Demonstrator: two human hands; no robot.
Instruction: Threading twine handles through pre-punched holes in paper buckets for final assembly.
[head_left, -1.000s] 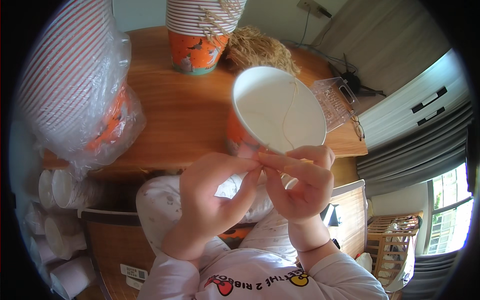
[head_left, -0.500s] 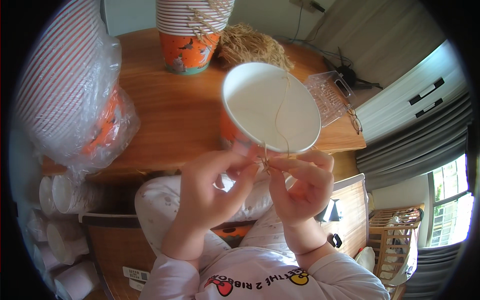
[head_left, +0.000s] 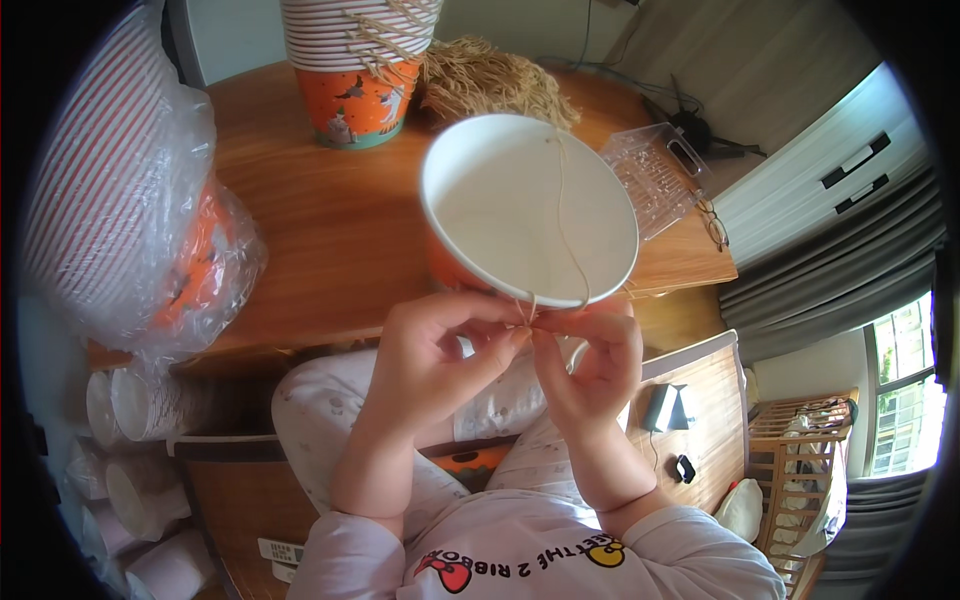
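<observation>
White inside and orange outside, the paper cup tilts its open mouth toward the camera just above both hands, over the near edge of the wooden table. The left hand and the right hand meet fingertip to fingertip at the cup's near rim, each pinched shut on the thin tan string that runs across the cup's mouth. Beyond the cup stand a stack of orange paper cups and a bundle of tan string; left of it lies a bagged sleeve of cups, right of it a clear plastic tray.
</observation>
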